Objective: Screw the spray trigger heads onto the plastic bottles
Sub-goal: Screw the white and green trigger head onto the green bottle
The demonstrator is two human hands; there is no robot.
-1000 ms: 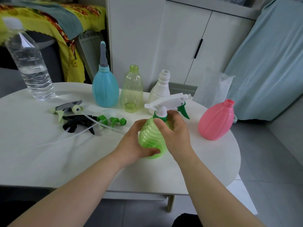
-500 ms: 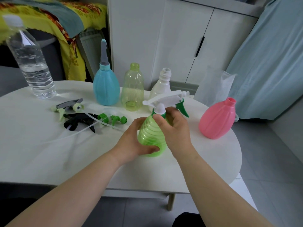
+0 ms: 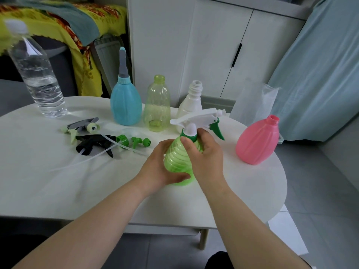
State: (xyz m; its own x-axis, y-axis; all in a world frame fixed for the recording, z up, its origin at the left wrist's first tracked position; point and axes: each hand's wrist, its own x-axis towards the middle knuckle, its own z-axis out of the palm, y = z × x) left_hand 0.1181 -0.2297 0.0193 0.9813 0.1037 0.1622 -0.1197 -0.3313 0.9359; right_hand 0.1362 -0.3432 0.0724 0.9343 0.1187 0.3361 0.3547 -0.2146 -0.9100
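While your left hand (image 3: 161, 167) grips the green bottle (image 3: 179, 162) upright, your right hand (image 3: 206, 154) pinches its green collar (image 3: 188, 135): turn squarely; stop when snug.

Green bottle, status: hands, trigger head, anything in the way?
Left hand grips green bottle body. Right hand pinches collar under white trigger head. Spare trigger heads lie apart, left.

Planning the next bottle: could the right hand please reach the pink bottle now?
Probably yes: nothing stands between the right hand and the pink bottle, though that hand now grips the green collar.
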